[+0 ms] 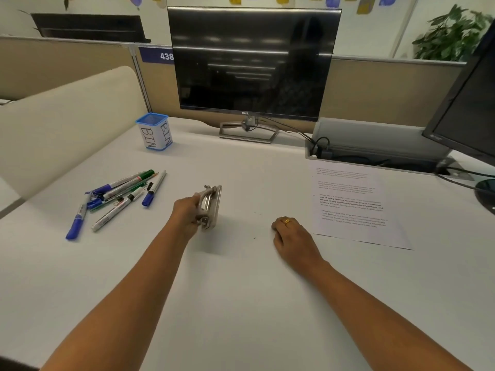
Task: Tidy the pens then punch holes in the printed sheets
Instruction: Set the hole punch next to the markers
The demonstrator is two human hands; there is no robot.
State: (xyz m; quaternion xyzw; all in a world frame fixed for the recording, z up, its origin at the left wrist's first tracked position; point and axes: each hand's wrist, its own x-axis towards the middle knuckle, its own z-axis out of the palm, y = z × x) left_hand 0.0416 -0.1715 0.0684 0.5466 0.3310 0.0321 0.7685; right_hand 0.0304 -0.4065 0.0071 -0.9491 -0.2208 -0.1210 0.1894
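Observation:
A metal hole punch [211, 206] stands tipped on its side at the desk's middle, and my left hand [186, 210] grips its left edge. My right hand [290, 238] rests on the desk with fingers curled, holding nothing, just left of the printed sheets [353, 204]. Several pens and markers [117, 196], blue, green and white, lie in a loose heap with binder clips at the left. A blue mesh pen holder labelled BIN [155, 131] stands behind them, with nothing visible in it.
A dark monitor [254, 62] stands at the back centre, a second monitor [466, 113] at the right. A grey cable tray [375, 143] with cords sits behind the sheets. A beige partition [67, 124] bounds the left side. Tiny paper specks dot the desk near the punch.

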